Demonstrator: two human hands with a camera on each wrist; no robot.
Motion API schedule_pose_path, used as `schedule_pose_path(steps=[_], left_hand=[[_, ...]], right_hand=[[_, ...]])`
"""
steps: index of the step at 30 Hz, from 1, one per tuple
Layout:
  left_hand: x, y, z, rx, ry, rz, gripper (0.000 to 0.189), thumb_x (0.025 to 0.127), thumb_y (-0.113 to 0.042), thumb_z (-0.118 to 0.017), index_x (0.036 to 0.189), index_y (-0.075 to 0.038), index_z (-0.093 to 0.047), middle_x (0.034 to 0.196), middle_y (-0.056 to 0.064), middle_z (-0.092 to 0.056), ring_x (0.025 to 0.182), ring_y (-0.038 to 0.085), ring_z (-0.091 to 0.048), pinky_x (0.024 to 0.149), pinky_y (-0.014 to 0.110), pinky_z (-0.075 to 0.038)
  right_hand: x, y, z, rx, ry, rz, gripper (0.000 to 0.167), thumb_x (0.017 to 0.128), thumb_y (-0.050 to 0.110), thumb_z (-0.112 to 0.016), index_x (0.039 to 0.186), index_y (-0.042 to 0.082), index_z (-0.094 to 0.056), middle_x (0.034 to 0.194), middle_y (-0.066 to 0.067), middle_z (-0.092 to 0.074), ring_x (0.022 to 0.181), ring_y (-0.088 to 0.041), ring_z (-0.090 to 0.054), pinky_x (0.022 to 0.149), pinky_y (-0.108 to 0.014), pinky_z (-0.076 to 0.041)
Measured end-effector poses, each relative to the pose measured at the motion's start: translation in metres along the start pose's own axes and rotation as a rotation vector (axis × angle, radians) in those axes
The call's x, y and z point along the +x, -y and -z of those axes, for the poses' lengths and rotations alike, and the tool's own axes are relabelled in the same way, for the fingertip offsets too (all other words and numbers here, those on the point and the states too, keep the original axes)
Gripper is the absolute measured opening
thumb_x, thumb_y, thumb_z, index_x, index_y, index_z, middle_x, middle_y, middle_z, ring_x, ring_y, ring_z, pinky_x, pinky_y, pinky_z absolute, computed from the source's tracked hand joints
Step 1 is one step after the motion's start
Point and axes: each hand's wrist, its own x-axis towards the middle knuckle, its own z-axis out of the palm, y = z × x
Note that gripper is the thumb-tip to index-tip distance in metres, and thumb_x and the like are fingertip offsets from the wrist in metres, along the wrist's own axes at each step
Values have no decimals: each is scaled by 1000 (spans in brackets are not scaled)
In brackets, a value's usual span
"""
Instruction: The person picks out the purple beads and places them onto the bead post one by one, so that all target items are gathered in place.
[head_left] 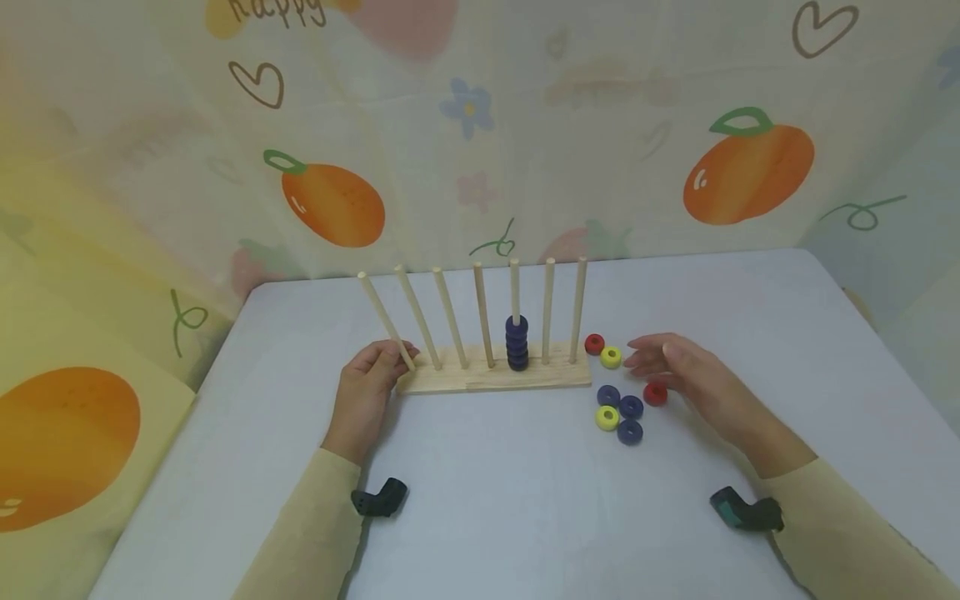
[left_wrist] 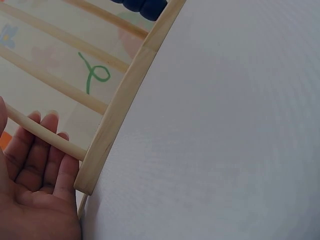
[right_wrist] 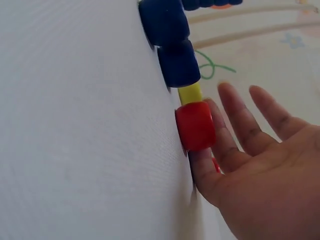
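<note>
A wooden peg rack (head_left: pixel 450 382) has a row of upright pegs, and a stack of dark blue beads (head_left: pixel 517 343) sits on one of them. My left hand (head_left: pixel 370 375) holds the rack at its left end, around the foot of the leftmost peg (left_wrist: pixel 47 134), with the fingers behind it and the thumb in front. Beside the loose beads, my right hand (head_left: pixel 686 367) has its fingers extended and nothing in its grasp. Its lower fingers are right by a red bead (right_wrist: pixel 196 126), which hides part of them in the right wrist view.
Right of the rack lie another red bead (head_left: pixel 594 344), a yellow bead (head_left: pixel 611 357), a second yellow bead (head_left: pixel 607 418) and blue beads (head_left: pixel 631 432). The white-covered table (head_left: pixel 495 492) meets a printed cloth (head_left: pixel 600 158) at the back.
</note>
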Motion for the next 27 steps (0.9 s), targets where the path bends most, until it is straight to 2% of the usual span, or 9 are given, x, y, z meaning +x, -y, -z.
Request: schedule_pose_path(steps=[3,6,8,9,11,14,18,21,27], left_hand=[[1,1,0,9,6,-1,52,112,-38,-66,119,14,-64,125,19,-68,122,30,-67,110,37,-54],[1,1,0,19,6,1,53,112,-39,-66,119,13,-65,125,19,-69,121,29,-67,109,36,-54],[1,0,0,25,6,3,53,111,-39,-66,119,13,-65,125,19,-69,121,29,-68,109,36,-54],[1,0,0,27,9,1,53,111,-40,-66,119,13,-65,126,19,-69,121,30,-67,110,36,-54],[2,-1,0,37,8,2,52,111,-40,-66,119,12,-66,126,19,-69,121,30,-68,110,36,-54],[2,-2,0,47,8,4,53,111,-41,-66,120,11,-67,126,19,-69,121,30,-68,110,36,-54],[1,-1,0,52,2,9,53,111,-41,-66,120,11,-67,126,19,-69,121,30,-68,110,36,-54],[1,-1,1,50,-3,8,53,111,-40,-66,120,12,-66,125,19,-69,121,30,-68,110,36,-54],[0,-1,0,56,-3,3,52,112,-39,-65,119,12,-65,126,18,-69,122,30,-68,110,36,-54]], right_hand=[[-2,-5,0,-2,11,-10,43,120,21,-36,150,-4,-53,132,-15,-69,123,-25,-68,109,-29,-52],[-3,-10,0,-19,22,-61,42,120,23,-39,150,-1,-55,132,-13,-70,128,-30,-63,120,-56,-43],[-3,-12,-1,-41,24,-117,41,120,28,-44,150,3,-57,132,-10,-71,133,-33,-58,120,-73,-33],[-3,-13,-1,-41,25,-137,41,119,29,-46,149,4,-58,133,-10,-70,136,-36,-55,118,-79,-29],[-3,-14,-1,-39,25,-168,40,117,29,-52,150,6,-58,133,-11,-70,140,-38,-51,117,-82,-27],[-4,-14,-1,-29,31,-204,42,113,28,-63,150,9,-58,134,-10,-70,141,-37,-52,118,-73,-37],[-5,-14,-2,-47,60,-216,47,105,23,-77,148,12,-60,134,-6,-70,139,-33,-55,113,-38,-49],[-5,-15,-3,-83,83,-207,49,100,17,-83,145,15,-64,133,-3,-71,141,-31,-52,109,-21,-43],[-3,-19,-3,-148,107,-147,44,96,7,-84,137,12,-68,132,-2,-71,137,-31,-56,109,-12,-38]])
